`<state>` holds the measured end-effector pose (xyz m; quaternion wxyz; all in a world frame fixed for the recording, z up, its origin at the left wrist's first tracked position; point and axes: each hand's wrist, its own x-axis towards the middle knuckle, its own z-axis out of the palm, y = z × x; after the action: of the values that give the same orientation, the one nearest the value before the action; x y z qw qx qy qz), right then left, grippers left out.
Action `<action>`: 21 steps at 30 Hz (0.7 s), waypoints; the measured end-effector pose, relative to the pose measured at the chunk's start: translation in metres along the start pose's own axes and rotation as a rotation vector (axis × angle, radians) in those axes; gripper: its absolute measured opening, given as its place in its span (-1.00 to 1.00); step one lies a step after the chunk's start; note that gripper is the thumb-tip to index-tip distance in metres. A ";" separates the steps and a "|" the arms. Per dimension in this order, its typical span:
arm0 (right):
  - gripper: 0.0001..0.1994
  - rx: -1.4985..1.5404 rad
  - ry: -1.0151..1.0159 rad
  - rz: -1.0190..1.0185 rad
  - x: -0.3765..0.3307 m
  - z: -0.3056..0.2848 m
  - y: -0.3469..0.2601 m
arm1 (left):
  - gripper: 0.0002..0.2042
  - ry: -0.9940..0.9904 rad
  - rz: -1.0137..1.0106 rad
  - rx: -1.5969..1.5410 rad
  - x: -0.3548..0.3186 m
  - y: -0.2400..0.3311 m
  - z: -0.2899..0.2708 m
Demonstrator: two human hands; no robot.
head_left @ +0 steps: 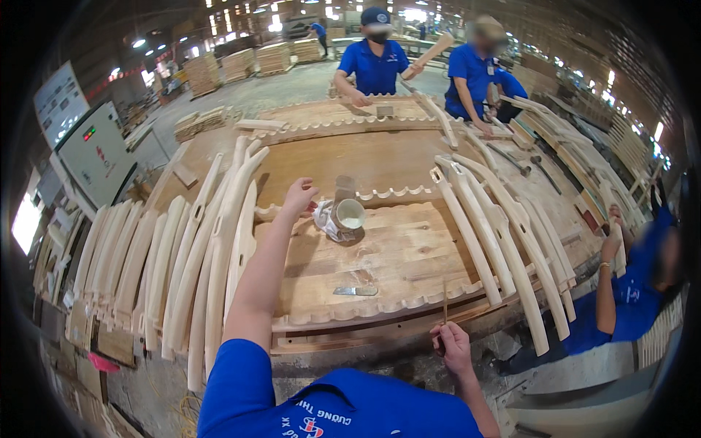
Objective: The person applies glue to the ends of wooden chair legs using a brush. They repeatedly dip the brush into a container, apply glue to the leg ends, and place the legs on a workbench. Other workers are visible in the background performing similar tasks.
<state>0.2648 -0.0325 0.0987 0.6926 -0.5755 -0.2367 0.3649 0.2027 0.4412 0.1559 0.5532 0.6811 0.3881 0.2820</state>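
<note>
My left hand reaches over the workbench, fingers partly spread and loosely curled, beside a crumpled white rag. Against the rag stands a round pot with a whitish substance inside. My right hand is closed around a thin brown stick that points up, near the front edge of the bench. Between my hands, a flat putty knife lies on the wooden board. Scalloped wooden strips run along the board's front and back.
Long curved wooden pieces are lined up on the left, and slotted ones on the right. Hammers lie at the far right. Two co-workers stand across the bench; another person is at the right.
</note>
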 end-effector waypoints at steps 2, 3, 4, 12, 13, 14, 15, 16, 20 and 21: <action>-0.78 -0.206 0.025 -0.043 0.005 -0.002 -0.005 | -0.44 -0.045 -0.011 0.003 0.027 -0.004 0.015; -0.78 -0.311 0.029 -0.063 0.009 -0.003 -0.010 | -0.42 -0.060 -0.018 0.002 0.037 -0.005 0.020; -0.82 -0.364 0.062 -0.044 0.013 -0.006 -0.013 | -0.45 -0.099 -0.050 0.030 0.045 -0.005 0.036; -0.82 -1.083 0.078 -0.315 0.086 0.022 -0.075 | -0.70 -0.397 0.146 0.229 0.060 0.000 0.059; -0.83 -1.136 0.045 -0.310 0.096 0.030 -0.081 | -0.70 -0.354 0.233 0.267 0.055 -0.002 0.053; -0.84 -1.159 0.033 -0.399 0.108 0.037 -0.083 | -0.69 -0.312 0.325 0.308 0.052 -0.004 0.048; -0.85 -1.179 0.020 -0.489 0.119 0.045 -0.084 | -0.69 -0.269 0.416 0.348 0.047 -0.006 0.043; -0.84 -1.249 -0.006 -0.515 0.132 0.054 -0.084 | -0.69 -0.240 0.423 0.390 0.040 -0.005 0.040; -0.81 -1.519 -0.051 -0.566 0.177 0.081 -0.074 | -0.70 -0.175 0.456 0.480 0.011 0.001 0.042; -0.81 -1.583 -0.049 -0.566 0.185 0.087 -0.071 | -0.71 -0.167 0.463 0.485 0.007 0.002 0.042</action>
<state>0.3311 0.1606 0.1698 0.1447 -0.8022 -0.5731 -0.0839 0.2409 0.4242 0.1477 0.3261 0.8836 0.2322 0.2429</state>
